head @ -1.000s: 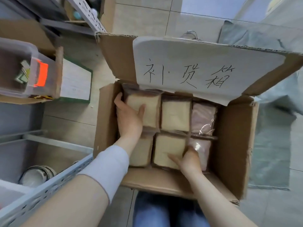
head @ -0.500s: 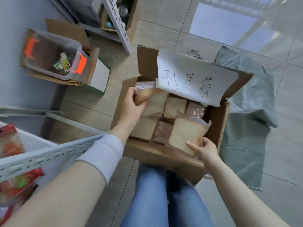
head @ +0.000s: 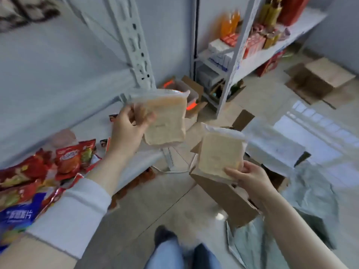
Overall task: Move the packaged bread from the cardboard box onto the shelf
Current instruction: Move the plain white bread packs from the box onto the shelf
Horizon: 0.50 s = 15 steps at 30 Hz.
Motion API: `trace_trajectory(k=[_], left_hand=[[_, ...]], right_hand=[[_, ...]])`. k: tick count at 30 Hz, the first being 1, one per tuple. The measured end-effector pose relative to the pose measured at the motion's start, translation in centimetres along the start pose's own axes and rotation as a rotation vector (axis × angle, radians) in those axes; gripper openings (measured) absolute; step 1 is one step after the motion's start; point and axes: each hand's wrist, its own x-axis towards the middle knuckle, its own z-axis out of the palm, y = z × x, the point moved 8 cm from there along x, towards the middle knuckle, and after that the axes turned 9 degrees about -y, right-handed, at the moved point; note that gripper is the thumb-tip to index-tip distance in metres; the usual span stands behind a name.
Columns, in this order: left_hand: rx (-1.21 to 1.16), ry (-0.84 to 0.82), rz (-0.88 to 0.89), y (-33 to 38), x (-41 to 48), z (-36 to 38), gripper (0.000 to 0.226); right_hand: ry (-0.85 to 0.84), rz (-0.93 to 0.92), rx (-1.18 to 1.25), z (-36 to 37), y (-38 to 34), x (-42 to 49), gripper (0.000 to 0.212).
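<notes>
While standing beside the shelf [head: 91, 121], clasps one bread pack [head: 165, 121] in the left grip [head: 126, 133], thumb across its face, in the air just off the shelf's front edge. Pinches a second bread pack [head: 221, 152] by its lower corner in the right grip [head: 250, 177], above the near edge of the open cardboard box [head: 223, 197]. Finds no readable print on either clear wrapper. Makes out white Chinese characters on a blue bag [head: 15, 214] at the shelf's front edge, too blurred to read, beside red snack bags [head: 68, 160].
</notes>
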Motion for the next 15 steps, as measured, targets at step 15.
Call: trace_trajectory(k=[15], left_hand=[[0.021,0.522,0.012,-1.8,-3.2,-47.2,0.023]], right_hand=[[-0.540,-0.412,-0.106,46.3,-23.8,-0.4,0.027]])
